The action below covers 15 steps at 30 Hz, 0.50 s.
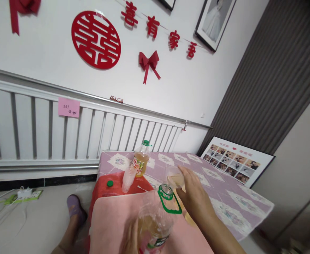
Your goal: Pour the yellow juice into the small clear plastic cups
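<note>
My left hand (130, 237) is against the left side of a large clear juice bottle (156, 225), its fingers partly cut off by the lower edge of the view. The uncapped bottle has a green carrying ring (174, 211) round its neck and yellowish juice inside. My right hand (193, 187) grips a clear plastic cup (175, 178), tilted at the bottle's mouth. Partly behind my right forearm, something round and yellowish (190, 218) shows on the pink surface (109, 215); I cannot make out its kind.
A second juice bottle (141, 162) with a green cap stands beside a stack of plastic cups (129, 179). A loose green cap (109, 183) lies on the red cover (102, 192). Cables and a power strip (25, 192) lie on the floor at left. A photo board (234, 160) leans at right.
</note>
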Each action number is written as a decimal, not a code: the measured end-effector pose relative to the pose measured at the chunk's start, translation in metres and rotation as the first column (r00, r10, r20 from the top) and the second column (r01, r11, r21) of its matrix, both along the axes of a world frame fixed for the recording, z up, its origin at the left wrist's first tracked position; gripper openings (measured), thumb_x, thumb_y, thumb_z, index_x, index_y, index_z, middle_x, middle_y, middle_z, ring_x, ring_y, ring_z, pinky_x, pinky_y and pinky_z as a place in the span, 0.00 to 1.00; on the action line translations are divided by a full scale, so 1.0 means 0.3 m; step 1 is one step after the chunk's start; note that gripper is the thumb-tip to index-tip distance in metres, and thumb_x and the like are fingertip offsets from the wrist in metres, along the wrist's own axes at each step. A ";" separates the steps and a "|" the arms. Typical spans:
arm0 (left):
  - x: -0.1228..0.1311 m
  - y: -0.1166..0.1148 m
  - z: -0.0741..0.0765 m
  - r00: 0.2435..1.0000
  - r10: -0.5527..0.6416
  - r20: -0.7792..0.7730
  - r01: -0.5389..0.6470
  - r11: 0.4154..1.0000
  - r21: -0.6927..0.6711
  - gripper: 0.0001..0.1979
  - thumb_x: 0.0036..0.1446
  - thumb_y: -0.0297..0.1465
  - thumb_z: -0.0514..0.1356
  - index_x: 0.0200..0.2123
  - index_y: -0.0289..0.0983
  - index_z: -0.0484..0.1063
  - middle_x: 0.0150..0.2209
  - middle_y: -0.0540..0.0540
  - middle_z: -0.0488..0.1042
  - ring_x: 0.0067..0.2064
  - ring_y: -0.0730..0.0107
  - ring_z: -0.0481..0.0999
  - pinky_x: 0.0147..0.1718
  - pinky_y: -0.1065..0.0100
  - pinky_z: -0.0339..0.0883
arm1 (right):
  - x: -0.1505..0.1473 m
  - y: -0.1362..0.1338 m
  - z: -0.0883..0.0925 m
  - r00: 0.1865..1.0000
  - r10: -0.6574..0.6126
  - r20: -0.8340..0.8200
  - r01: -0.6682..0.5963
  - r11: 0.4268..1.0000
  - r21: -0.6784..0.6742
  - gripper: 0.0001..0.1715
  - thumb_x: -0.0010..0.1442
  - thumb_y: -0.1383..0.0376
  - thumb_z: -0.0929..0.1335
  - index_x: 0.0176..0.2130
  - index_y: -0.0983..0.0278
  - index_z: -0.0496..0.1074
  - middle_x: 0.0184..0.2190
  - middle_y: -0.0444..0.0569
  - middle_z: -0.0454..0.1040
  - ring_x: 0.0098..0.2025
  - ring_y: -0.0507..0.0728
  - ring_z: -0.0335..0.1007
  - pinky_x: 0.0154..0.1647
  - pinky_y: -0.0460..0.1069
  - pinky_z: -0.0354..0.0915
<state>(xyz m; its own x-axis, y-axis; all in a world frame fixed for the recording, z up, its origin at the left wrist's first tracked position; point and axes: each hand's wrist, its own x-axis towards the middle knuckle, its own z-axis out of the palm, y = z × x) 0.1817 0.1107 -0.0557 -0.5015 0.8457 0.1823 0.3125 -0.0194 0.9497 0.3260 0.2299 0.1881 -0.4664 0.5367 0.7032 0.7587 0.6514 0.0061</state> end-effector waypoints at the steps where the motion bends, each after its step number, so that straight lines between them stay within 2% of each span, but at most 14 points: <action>1: -0.002 0.008 -0.012 1.000 0.002 0.006 -0.002 1.000 -0.003 0.43 0.40 0.49 0.71 0.63 0.60 0.66 0.61 0.49 0.78 0.67 0.36 0.69 0.62 0.41 0.69 | 0.000 0.000 -0.002 1.000 0.002 0.008 -0.003 1.000 0.018 0.39 0.55 0.74 0.62 0.65 0.60 0.61 0.61 0.58 0.73 0.64 0.66 0.69 0.64 0.65 0.68; 5: -0.008 0.048 -0.086 0.999 0.023 0.041 -0.022 0.999 -0.026 0.34 0.46 0.41 0.67 0.59 0.60 0.71 0.61 0.52 0.78 0.68 0.39 0.68 0.67 0.49 0.64 | -0.001 -0.004 -0.005 0.999 -0.003 0.038 0.001 0.998 0.069 0.39 0.55 0.75 0.61 0.65 0.60 0.61 0.61 0.58 0.72 0.64 0.65 0.69 0.62 0.64 0.70; 9: 0.002 0.076 -0.158 0.999 0.028 0.031 -0.028 1.000 -0.004 0.37 0.43 0.39 0.68 0.61 0.54 0.71 0.64 0.47 0.75 0.69 0.37 0.65 0.67 0.52 0.64 | -0.004 -0.009 -0.001 0.997 -0.014 0.076 0.007 0.995 0.096 0.39 0.56 0.76 0.61 0.65 0.61 0.61 0.61 0.58 0.73 0.64 0.65 0.69 0.61 0.63 0.72; 11: 0.007 0.081 -0.173 0.999 0.032 0.019 -0.032 0.999 0.008 0.39 0.42 0.40 0.69 0.61 0.54 0.71 0.65 0.48 0.74 0.70 0.37 0.64 0.68 0.52 0.63 | -0.004 -0.010 0.001 0.995 -0.020 0.095 0.009 0.994 0.109 0.39 0.56 0.76 0.61 0.65 0.61 0.61 0.61 0.58 0.73 0.64 0.66 0.69 0.61 0.63 0.72; 15: 0.008 0.079 -0.170 0.999 0.041 0.013 -0.041 0.999 0.003 0.34 0.47 0.39 0.66 0.60 0.60 0.70 0.64 0.53 0.76 0.70 0.39 0.65 0.69 0.51 0.61 | -0.002 -0.005 0.000 0.992 -0.023 0.125 0.005 0.989 0.145 0.38 0.57 0.77 0.61 0.65 0.60 0.61 0.61 0.57 0.73 0.64 0.66 0.69 0.61 0.63 0.72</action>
